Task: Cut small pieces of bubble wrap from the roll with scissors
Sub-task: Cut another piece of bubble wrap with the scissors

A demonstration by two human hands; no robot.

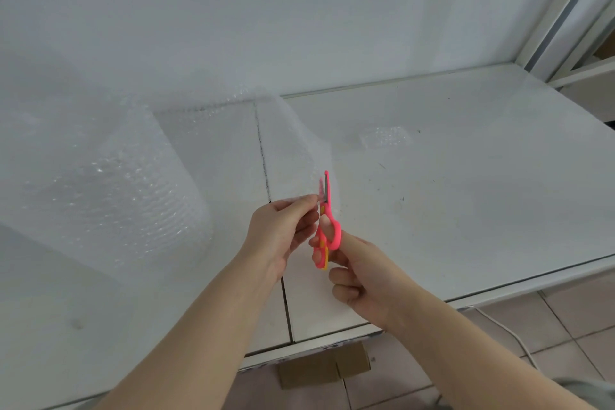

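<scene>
Here's the cut under way: the right hand (366, 280) has thumb and fingers curled through the pink loops of the scissors (327, 226). The blades point away from the person, look nearly together though blurred, and bite into the near edge of the free sheet (289, 143). That sheet trails off the bubble wrap roll (109, 196), which stands at the left of the white table (466, 193). The left hand (283, 233) pinches the sheet's edge just left of the blades, fingertips right beside them, and that looks a touch too close. To do this well, I'd say, hold the film taut between pinch and roll so it can't fold into the blades. Open wide, feed the film deep into the throat where the bite is strongest, and run a straight line away from the body. Ease the pinching fingers back from the cutting line before each snip. Bubble film is slippery and springy, so a slack sheet will likely chew rather than shear. One small cut piece (386, 138) lies further out on the table, well apart from both hands.
</scene>
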